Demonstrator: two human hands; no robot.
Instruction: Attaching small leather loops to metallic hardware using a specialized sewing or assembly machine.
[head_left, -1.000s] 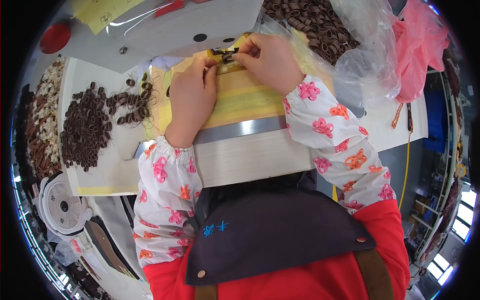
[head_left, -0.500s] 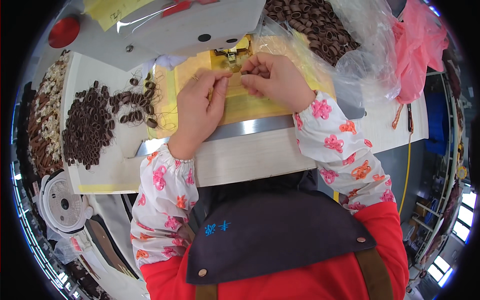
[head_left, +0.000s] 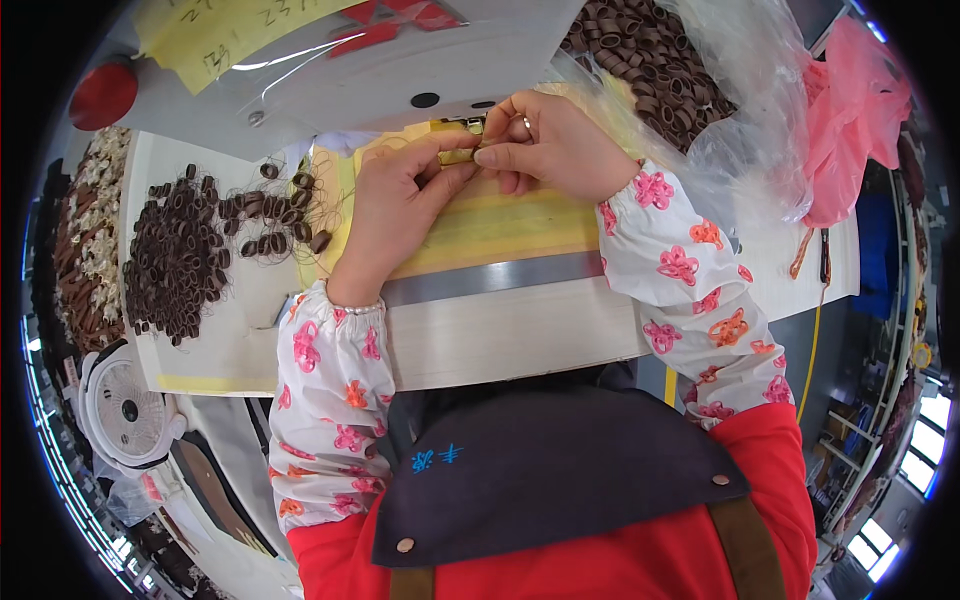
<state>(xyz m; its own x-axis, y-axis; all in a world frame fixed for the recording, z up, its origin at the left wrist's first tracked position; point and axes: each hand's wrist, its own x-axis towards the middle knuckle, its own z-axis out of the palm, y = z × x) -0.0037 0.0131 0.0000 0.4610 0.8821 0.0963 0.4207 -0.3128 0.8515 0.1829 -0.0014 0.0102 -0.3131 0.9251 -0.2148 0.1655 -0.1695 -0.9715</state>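
Observation:
Both my hands meet just in front of the presser foot of a grey-white sewing machine. Thumb and forefinger of my left hand are pinched together over the yellow-covered machine bed. Beside it, my right hand, with a ring on one finger, is closed in a pinch that touches the left fingertips. Something small and dark shows between the fingertips, too covered to name. To the left lie small brown loops with loose threads, next to a dense heap of similar loops.
More brown loops lie in a clear plastic bag at back right, beside a pink bag. A metal strip edges the machine bed. A white fan stands beyond the table's left side.
My hands have come together and moved slightly toward the presser foot, the left one to the right. The view has shifted a little. One threaded loop sits slightly farther right.

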